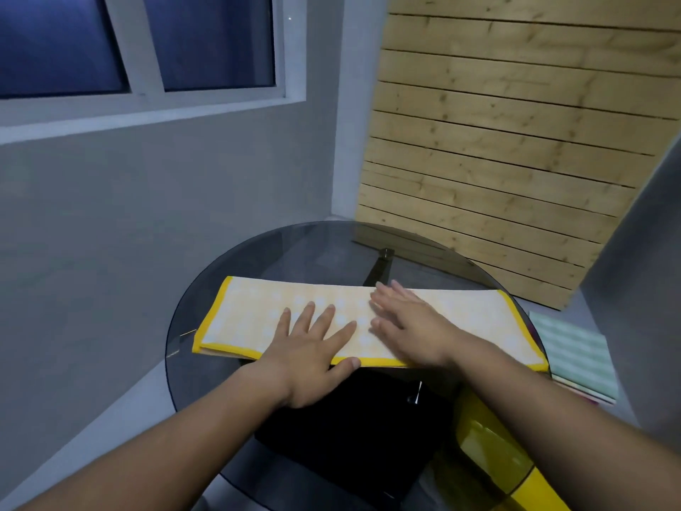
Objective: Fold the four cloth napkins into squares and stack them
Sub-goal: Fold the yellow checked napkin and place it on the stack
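Note:
A yellow-edged napkin (475, 315) with pale dots lies folded into a long strip across the round glass table (294, 252). My left hand (313, 348) rests flat on its near middle, fingers spread. My right hand (412, 322) lies flat just to the right of it, fingers pointing left and pressed on the cloth. Neither hand grips anything. A pile of folded napkins (578, 355), pale green striped on top with a pink edge showing below, sits at the table's right edge.
A dark object (350, 429) and a yellow shape (490, 451) show through the glass near me. A wooden slat panel (497, 142) leans behind the table. A grey wall with a window (147, 49) is at the left.

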